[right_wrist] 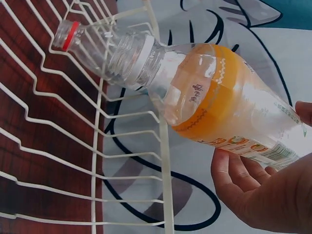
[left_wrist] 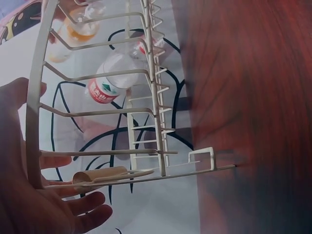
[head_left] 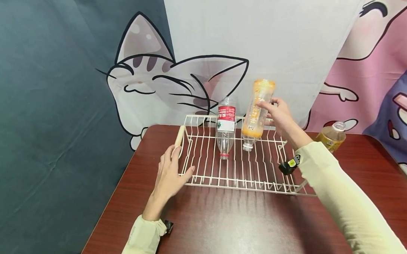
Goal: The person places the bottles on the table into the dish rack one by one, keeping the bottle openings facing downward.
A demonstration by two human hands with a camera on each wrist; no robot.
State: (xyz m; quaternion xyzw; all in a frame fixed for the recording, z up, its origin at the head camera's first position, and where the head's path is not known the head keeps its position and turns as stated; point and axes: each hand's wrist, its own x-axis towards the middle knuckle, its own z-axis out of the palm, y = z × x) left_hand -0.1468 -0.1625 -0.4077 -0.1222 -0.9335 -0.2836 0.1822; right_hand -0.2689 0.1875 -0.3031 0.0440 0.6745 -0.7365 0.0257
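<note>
Pale-yellow sleeve (head_left: 342, 197), four o'clock; your right hand (head_left: 280, 115) grips clear orange-banded plastic bottle (head_left: 255, 119), neck-down; your left hand (head_left: 169, 171), fingers loosely spread, apparently steadies white wire rack (right_wrist: 166, 187).

Water bottle (head_left: 226, 141), rack's (right_wrist: 167, 195) back edge: red-white label (head_left: 226, 118), "夫山" legible, green mountain logo. Orange-labelled bottle (head_left: 258, 112): vertical Chinese lettering illegible, barcode (right_wrist: 282, 155). Yellow-labelled bottle (head_left: 331, 138), bench's (head_left: 210, 224) right part: print too small.

Wearer's pale yellow-green cloth left sleeve (head_left: 140, 239) and matching right sleeve (head_left: 340, 189), lightly creased. Beside the right cuff (head_left: 307, 151): rounded black wrist camera (head_left: 286, 168) with bright yellow-green patch (head_left: 292, 163). Bare left hand (head_left: 168, 175); bare right hand (head_left: 279, 115).
</note>
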